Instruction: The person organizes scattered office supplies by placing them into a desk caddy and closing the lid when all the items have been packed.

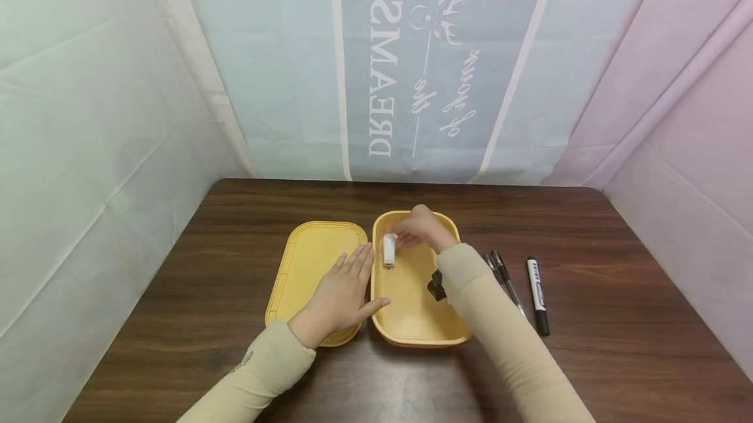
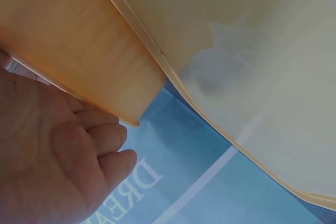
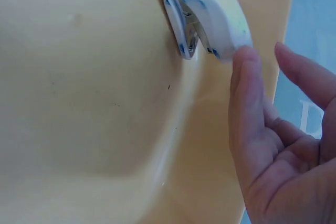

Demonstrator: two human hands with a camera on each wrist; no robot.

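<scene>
A small white stapler [image 1: 389, 251] sits inside the yellow box [image 1: 412, 335], near its left wall. In the right wrist view, the stapler [image 3: 220, 19] leans with its jaws apart beside the box wall. My right hand [image 1: 420, 227] reaches into the far part of the box. Its extended fingertips are at the stapler's end, and the thumb stands away from them; whether they touch is hard to tell. My left hand [image 1: 344, 292] lies along the box's left rim with fingers stretched out and the thumb across the rim. Beneath that hand is the yellow lid [image 1: 312, 246].
Right of the box lie black pens [image 1: 506, 279], partly behind my right sleeve, and a white marker with a black cap [image 1: 538, 295]. The dark wooden table [image 1: 618, 344] ends at a printed curtain [image 1: 435, 70]. A black object [image 1: 436, 286] shows beside the right wrist.
</scene>
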